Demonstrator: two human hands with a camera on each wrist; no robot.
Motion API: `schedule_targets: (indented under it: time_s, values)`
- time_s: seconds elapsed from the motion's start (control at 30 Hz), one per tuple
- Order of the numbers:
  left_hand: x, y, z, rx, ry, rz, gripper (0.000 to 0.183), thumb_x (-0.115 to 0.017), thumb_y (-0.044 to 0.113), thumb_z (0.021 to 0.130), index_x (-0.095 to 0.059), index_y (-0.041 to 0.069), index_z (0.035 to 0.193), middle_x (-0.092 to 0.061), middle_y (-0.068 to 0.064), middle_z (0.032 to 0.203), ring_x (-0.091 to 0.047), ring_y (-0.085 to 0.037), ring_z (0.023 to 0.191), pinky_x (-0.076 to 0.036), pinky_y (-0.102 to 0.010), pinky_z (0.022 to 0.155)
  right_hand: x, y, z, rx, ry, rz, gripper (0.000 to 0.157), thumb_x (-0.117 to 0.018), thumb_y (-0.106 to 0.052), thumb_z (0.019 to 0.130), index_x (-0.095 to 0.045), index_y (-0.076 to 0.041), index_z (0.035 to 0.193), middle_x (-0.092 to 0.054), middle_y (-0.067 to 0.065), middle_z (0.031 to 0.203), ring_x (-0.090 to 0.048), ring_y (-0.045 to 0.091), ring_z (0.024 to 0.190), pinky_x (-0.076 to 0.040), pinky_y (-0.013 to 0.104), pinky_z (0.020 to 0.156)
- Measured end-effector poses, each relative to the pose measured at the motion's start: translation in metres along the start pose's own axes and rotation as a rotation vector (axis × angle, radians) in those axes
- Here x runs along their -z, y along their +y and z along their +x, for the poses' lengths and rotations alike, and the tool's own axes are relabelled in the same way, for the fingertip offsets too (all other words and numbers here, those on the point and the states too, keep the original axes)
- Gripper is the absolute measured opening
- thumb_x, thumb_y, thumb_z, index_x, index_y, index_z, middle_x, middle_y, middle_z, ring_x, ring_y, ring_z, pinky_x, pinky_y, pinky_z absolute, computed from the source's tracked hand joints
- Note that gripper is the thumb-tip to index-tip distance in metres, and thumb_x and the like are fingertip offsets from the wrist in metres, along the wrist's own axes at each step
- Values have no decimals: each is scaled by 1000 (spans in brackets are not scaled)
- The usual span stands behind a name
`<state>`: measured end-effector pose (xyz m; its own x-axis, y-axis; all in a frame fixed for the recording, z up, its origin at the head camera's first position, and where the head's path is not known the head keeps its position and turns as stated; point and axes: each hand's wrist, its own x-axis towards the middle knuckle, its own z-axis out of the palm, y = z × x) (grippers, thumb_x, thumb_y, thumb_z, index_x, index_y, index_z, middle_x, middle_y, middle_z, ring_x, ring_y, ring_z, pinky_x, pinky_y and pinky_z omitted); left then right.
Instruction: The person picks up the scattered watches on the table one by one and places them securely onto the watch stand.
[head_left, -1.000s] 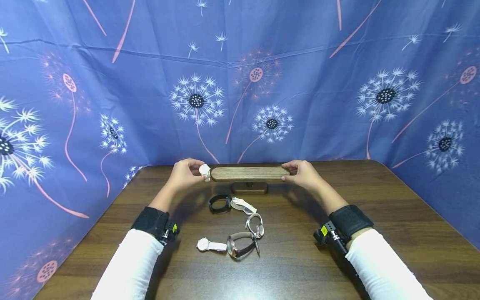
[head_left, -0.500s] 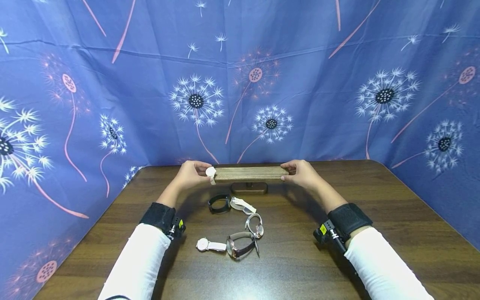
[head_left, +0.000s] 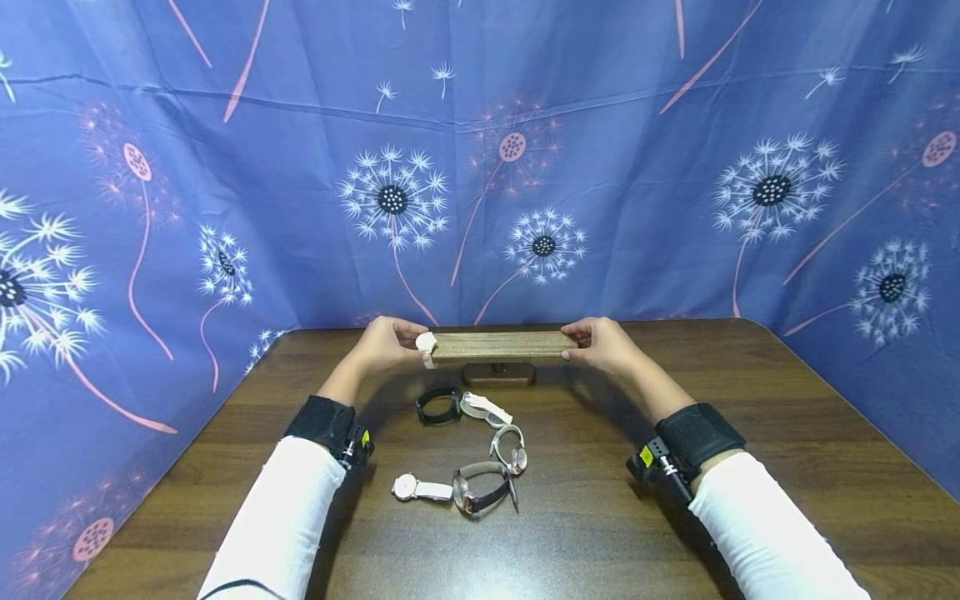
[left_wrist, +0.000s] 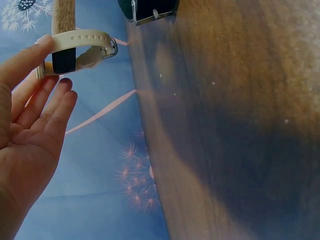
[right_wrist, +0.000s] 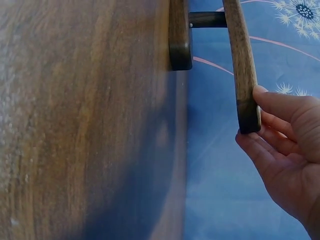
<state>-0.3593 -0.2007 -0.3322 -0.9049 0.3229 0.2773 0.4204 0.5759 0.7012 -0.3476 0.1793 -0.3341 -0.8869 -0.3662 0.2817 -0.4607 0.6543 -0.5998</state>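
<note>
In the head view, my left hand [head_left: 380, 348] pinches a white watch [head_left: 426, 342] at the left end of a wooden T-bar watch stand [head_left: 502, 344]. The left wrist view shows the strap [left_wrist: 82, 40] buckled in a loop around the bar's end, with fingers and thumb at the watch. My right hand [head_left: 606, 346] grips the bar's other end. In the right wrist view, its thumb lies on one side of the bar [right_wrist: 243, 65] and fingertips on the other. A short post joins the bar to its dark base [head_left: 498, 377] on the table.
In front of the base lie a black watch [head_left: 435, 420], a white-strapped watch [head_left: 486, 408], a pale thin watch [head_left: 519, 457], a dark-strapped watch [head_left: 491, 500] and a small white watch [head_left: 433, 492]. A blue dandelion-print cloth [head_left: 630, 233] hangs behind the wooden table [head_left: 600, 533].
My left hand has moved right, bringing the white watch from beside the bar's left end to around it. The right hand keeps its grip in the same place.
</note>
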Motion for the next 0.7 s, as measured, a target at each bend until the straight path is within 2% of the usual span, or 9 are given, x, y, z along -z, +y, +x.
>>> schedule_targets:
  time_s: [0.2,0.33,0.7]
  values:
    - [0,6,2,19,-29,36,42,-79,12,64,-66,5,102,-67,-7,91,-64,-14,81,-50,-26,74,0,2,1,12,6,4,42,-70,-11,75,-57,3,113,-60,18,107,-58,28,93,-49,37,78]
    - [0,8,4,4,-45,68,42,-79,14,63,-66,4,102,-67,-7,91,-64,-14,80,-50,-26,74,-1,2,2,17,15,20,42,-71,-9,75,-57,4,112,-60,19,105,-59,28,93,-49,37,79]
    - [1,14,9,-19,-52,233,42,-81,20,60,-68,7,98,-68,-1,84,-63,-10,74,-50,-27,71,0,3,2,-18,-2,-6,42,-70,-14,76,-58,0,113,-60,15,107,-58,26,94,-49,37,78]
